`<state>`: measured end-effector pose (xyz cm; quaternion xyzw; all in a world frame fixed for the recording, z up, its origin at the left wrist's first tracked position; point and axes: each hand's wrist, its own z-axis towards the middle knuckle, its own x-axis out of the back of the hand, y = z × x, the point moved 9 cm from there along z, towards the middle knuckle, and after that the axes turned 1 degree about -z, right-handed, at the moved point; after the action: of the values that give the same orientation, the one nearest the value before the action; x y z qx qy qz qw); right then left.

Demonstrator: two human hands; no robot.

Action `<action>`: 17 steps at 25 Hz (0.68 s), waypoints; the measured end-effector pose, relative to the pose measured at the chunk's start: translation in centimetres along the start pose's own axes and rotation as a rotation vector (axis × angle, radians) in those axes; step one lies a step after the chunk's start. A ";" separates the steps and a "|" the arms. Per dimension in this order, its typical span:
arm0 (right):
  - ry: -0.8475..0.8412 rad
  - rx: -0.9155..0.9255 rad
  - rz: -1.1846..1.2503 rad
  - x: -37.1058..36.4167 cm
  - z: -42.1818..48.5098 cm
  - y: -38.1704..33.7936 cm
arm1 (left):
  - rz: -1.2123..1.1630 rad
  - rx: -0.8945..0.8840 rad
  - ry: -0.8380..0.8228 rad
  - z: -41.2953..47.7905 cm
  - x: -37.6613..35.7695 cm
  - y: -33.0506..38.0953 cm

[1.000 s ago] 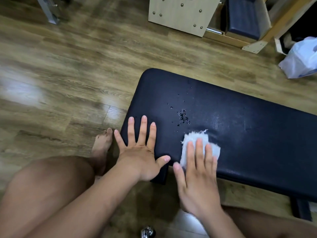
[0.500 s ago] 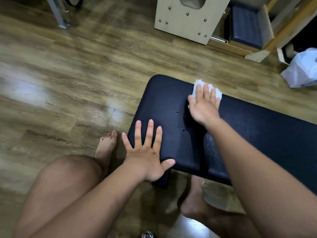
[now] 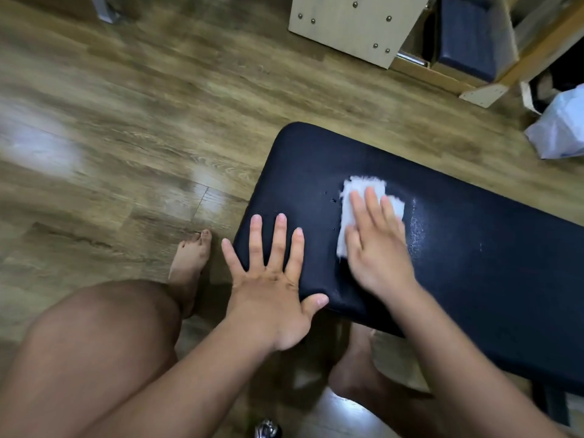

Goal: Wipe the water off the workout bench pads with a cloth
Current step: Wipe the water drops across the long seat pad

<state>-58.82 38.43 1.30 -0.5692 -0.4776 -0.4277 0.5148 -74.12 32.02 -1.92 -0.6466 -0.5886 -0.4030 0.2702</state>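
A dark navy bench pad (image 3: 474, 254) runs from the centre to the right edge of the head view. A white frayed cloth (image 3: 354, 203) lies flat on its left half, and my right hand (image 3: 377, 248) presses down on it with fingers spread. A few water droplets (image 3: 331, 200) sit just left of the cloth, and a wet sheen (image 3: 417, 229) shows to its right. My left hand (image 3: 271, 279) rests flat on the pad's near left corner, fingers apart, holding nothing.
Wooden floor (image 3: 126, 137) surrounds the bench. My bare knee (image 3: 104, 336) and feet are at the lower left and under the pad. A pale wooden box with bolts (image 3: 354, 23), a dark cushion in a wooden frame (image 3: 467, 36) and a white plastic bag (image 3: 562, 128) stand at the back right.
My right hand carried the cloth from the pad's near edge up to its far edge, then back to the middle. Most of the droplet cluster is gone. My left hand stayed put.
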 end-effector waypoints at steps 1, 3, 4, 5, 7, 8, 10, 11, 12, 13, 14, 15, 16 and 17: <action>-0.013 -0.033 -0.006 0.2 3.8 0.6 | -0.005 -0.009 0.005 0.0 0.1 0.0; -0.079 -0.091 0.005 0.8 9.9 0.8 | -0.022 -0.025 0.011 -0.1 0.1 -0.1; -0.102 -0.106 0.024 1.1 11.9 0.7 | -0.033 -0.031 0.019 -0.1 0.2 -0.2; -0.107 -0.111 0.042 1.2 12.9 0.5 | -0.043 -0.036 0.025 -0.1 0.2 -0.3; -0.076 -0.097 0.063 1.1 11.8 -0.2 | -0.064 -0.047 0.027 -0.1 0.3 -0.4; -0.048 -0.081 0.061 0.8 10.0 -0.4 | -0.070 -0.047 0.028 -0.1 0.4 -0.4; 0.031 -0.029 0.050 0.2 4.1 -1.0 | -0.069 -0.037 0.019 -0.1 0.4 -0.3; 0.060 0.014 0.053 0.0 0.2 -1.7 | -0.074 -0.032 0.013 -0.1 0.4 -0.2; 0.073 0.040 0.075 -0.3 -4.0 -2.5 | -0.085 -0.028 0.011 -0.1 0.4 -0.1; 0.077 0.043 0.105 -0.3 -7.8 -3.2 | -0.099 -0.024 0.014 0.0 0.3 -0.1; 0.073 0.042 0.127 -0.5 -10.2 -3.5 | -0.109 -0.022 0.017 0.1 0.3 -0.2; 0.049 0.042 0.126 -0.8 -11.2 -3.4 | -0.115 -0.025 0.015 0.1 0.3 -0.2; 0.027 0.049 0.085 -0.9 -10.7 -3.2 | -0.121 -0.034 0.014 0.1 0.3 -0.1; 0.023 0.057 0.011 -0.8 -9.0 -3.0 | -0.130 -0.044 0.017 0.0 0.3 0.0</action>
<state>-61.88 29.39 2.00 -0.5520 -0.4803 -0.4177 0.5386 -74.17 32.22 -1.67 -0.6095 -0.6179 -0.4380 0.2342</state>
